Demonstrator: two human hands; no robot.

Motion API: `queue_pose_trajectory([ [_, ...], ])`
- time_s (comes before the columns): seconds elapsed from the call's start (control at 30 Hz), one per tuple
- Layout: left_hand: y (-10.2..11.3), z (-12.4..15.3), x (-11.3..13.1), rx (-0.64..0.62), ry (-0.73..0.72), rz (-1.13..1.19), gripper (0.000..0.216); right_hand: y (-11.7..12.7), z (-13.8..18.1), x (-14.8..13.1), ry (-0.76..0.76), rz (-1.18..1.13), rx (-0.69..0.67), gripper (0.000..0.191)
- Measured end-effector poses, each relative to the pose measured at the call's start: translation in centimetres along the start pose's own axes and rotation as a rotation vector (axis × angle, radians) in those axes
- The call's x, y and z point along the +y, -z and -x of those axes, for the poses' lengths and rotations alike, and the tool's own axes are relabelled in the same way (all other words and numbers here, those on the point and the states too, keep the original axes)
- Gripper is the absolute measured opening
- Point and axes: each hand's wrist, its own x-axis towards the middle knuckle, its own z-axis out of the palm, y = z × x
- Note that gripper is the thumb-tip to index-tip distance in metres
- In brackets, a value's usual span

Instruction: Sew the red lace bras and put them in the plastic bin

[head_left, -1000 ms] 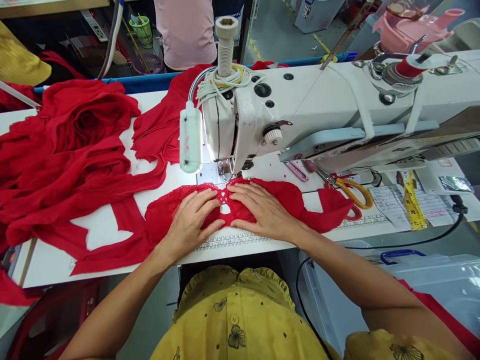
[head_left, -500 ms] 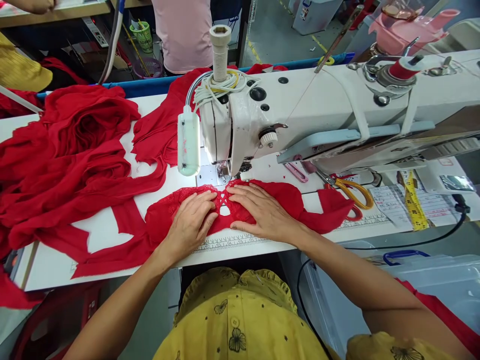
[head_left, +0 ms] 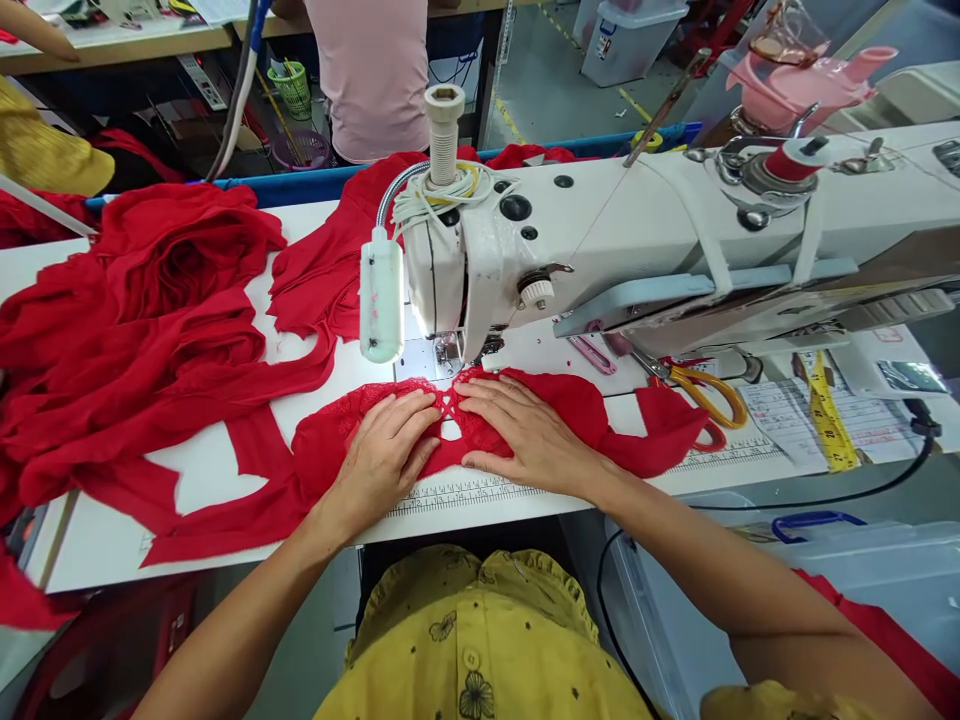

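A red lace garment piece lies flat on the white table just in front of the needle of a white sewing machine. My left hand rests flat on its left half, fingers stretched toward the crossed straps at the centre. My right hand lies flat on the right half, fingers pointing left at the same straps. Both hands press the lace down and hold nothing.
A heap of red fabric covers the table's left side. Yellow-handled scissors, a yellow measuring tape and papers lie at the right. A clear plastic bin stands below right. A person in a pink top stands behind the table.
The view has tilted slightly; my hands stay flat on the lace in nearly the same place, with the fingers shifted a little toward the needle.
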Motion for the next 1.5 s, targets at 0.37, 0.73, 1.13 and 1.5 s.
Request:
queue_pose_trajectory([
  [0.37,0.08,-0.2,0.35,0.01,-0.022,-0.042,0.035,-0.01,0.08,0.11,0.005,0.002,0.005,0.055],
  [0.73,0.14,-0.15,0.54,0.002,0.007,-0.028,0.036,-0.08,0.05,0.17,-0.002,0.002,0.0,0.059],
  [1.13,0.06,-0.19,0.46,-0.002,0.0,-0.047,0.036,-0.08,0.16,0.28,-0.008,0.028,-0.021,0.057],
  [1.5,-0.11,-0.41,0.67,-0.019,-0.015,-0.124,0.036,-0.1,0.15,0.15,0.005,0.082,-0.034,0.062],
])
